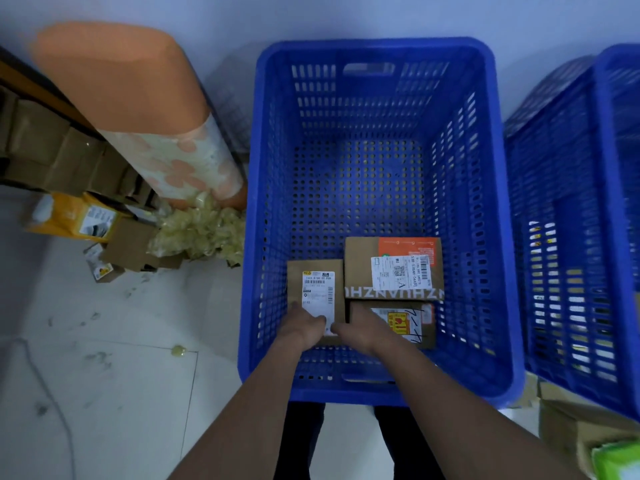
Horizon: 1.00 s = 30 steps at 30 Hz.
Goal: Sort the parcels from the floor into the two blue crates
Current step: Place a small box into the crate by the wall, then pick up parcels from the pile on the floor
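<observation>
Overhead, listed by size.

Crate [377,50]: blue, perforated walls and floor, handle slots at both ends. Both forearms reach over its near rim; both hands are down at its floor, near end.

Second crate [571,237]: blue, same make, well to the right of the right hand, cut by the picture edge. Pale items show through its slots; what they are cannot be told.

Roll [138,109]: orange, floral-printed lower part, leaning beyond and left of the left hand, outside the crate.

Stacked cartons [41,147]: brown, far left of the left hand, against the wall.

Open carton [581,431]: brown, on the floor near and right of the right forearm, a green pack [616,459] in it.

Orange box [393,268]: brown card with orange panel and white label, on the crate floor just beyond the right hand.

Wrap [201,233]: crumpled yellowish plastic, on the floor left of the crate.

Yellow parcel [72,216]: on the floor far left of the left hand.

Box [315,292]: brown, long white barcode label, on the crate floor, beside the orange box. Its near end lies under both hands.

Marked box [398,322]: brown, red-and-yellow sticker, black pen marks, just right of the right hand, touching the orange box.

Left hand [304,329]: fingers curled over the box's near left corner, gripping it.

Right hand [356,332]: fingers bent onto the box's near right corner; whether they clamp or merely rest cannot be told.
</observation>
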### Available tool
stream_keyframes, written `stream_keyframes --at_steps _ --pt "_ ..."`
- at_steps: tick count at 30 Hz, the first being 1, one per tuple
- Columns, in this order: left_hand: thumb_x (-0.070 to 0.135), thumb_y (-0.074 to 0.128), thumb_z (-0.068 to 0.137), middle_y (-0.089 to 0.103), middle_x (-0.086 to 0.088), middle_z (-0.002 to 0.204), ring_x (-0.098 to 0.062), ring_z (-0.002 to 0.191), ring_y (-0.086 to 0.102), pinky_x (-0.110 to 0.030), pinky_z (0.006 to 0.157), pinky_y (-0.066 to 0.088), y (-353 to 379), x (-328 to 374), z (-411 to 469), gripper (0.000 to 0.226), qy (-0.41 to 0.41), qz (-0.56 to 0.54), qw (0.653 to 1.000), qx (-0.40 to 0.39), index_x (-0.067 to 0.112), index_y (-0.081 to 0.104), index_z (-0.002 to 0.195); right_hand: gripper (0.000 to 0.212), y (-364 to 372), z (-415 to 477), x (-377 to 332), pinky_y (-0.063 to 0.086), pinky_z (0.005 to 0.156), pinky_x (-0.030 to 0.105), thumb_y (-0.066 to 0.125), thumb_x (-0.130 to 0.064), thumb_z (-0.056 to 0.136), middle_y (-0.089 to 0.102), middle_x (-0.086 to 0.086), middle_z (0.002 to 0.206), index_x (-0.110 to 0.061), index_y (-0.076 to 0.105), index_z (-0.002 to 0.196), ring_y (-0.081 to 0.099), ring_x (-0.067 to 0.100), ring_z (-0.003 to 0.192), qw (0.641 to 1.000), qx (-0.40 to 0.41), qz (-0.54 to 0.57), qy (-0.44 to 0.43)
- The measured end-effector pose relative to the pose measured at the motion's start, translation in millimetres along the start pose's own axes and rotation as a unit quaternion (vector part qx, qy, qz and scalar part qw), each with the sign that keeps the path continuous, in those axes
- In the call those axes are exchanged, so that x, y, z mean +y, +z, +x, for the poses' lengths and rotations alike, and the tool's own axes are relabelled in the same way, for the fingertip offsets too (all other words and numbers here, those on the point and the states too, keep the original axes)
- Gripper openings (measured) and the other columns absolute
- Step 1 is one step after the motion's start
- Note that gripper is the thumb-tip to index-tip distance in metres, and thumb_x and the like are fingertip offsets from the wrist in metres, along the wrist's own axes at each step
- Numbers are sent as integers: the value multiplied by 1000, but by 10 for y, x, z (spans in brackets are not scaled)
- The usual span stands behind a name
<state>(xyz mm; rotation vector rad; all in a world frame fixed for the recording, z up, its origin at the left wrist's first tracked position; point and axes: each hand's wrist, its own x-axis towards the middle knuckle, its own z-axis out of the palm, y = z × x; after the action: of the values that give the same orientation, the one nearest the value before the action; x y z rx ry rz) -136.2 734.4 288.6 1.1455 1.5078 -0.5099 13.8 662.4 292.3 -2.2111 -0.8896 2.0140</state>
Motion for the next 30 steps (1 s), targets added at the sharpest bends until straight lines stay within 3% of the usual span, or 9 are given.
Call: stream_keyframes --at_steps 5,8,13,15,18,21,25,28,30 --pt "53 47 71 53 6 143 -17 122 53 -31 103 43 -83 70 -634 84 24 -6 1000 -11 29 40 150 30 -440 -1031 -210 49 79 32 59 -40 88 67 14 110 -12 60 101 63 28 98 999 42 -6 10" --pt "57 52 75 47 6 149 -19 131 47 -35 110 38 -155 298 -1223 81 40 4 999 2 26 43 150 55 -733 -1555 -163 43 84 29 57 -46 89 55 14 134 -8 51 128 55 29 116 996 82 -39 16" --pt "39 57 92 48 -2 147 -23 130 49 -35 108 39 -26 561 -2264 55 65 -2 997 39 21 50 144 69 -964 -2432 92 45 95 35 53 -49 90 48 14 142 -8 41 144 51 31 123 993 99 -58 24" --pt "35 56 96 55 -1 135 -21 116 57 -35 99 45 73 623 -2557 48 74 -20 996 39 19 51 141 56 -986 -2674 258 47 84 34 52 -47 90 56 10 127 -10 51 131 56 27 109 992 101 -68 10" --pt "34 54 98 61 4 107 -24 101 65 -40 91 53 269 717 -2863 32 104 -21 993 50 18 59 126 33 -990 -2956 545 38 59 28 51 -49 93 52 -1 85 -18 54 85 50 15 74 990 113 -80 -11" --pt "36 51 98 61 -2 105 -26 97 64 -39 88 54 472 826 -3065 20 152 17 987 58 22 56 110 30 -1020 -3301 863 37 59 29 54 -46 93 57 4 86 -19 56 80 53 17 74 987 151 -53 -11" --pt "32 52 98 65 -5 106 -18 90 61 -33 76 49 680 981 -3310 15 217 53 972 69 21 61 101 39 -1030 -3670 1324 26 49 29 53 -41 88 38 0 62 -20 36 60 36 15 53 978 204 -26 15" --pt "29 51 97 62 -6 98 -16 80 57 -26 60 42 844 1011 -3497 11 262 87 959 59 26 59 91 38 -922 -3921 1722 31 53 32 52 -42 89 49 6 67 -14 46 65 48 23 64 967 251 -18 37" --pt "31 52 97 62 -5 103 -20 87 59 -28 65 44 987 987 -3664 9 288 128 947 61 29 58 104 35 -761 -4205 1952 38 63 32 51 -44 89 62 10 89 -11 59 81 57 27 82 958 281 -12 53"
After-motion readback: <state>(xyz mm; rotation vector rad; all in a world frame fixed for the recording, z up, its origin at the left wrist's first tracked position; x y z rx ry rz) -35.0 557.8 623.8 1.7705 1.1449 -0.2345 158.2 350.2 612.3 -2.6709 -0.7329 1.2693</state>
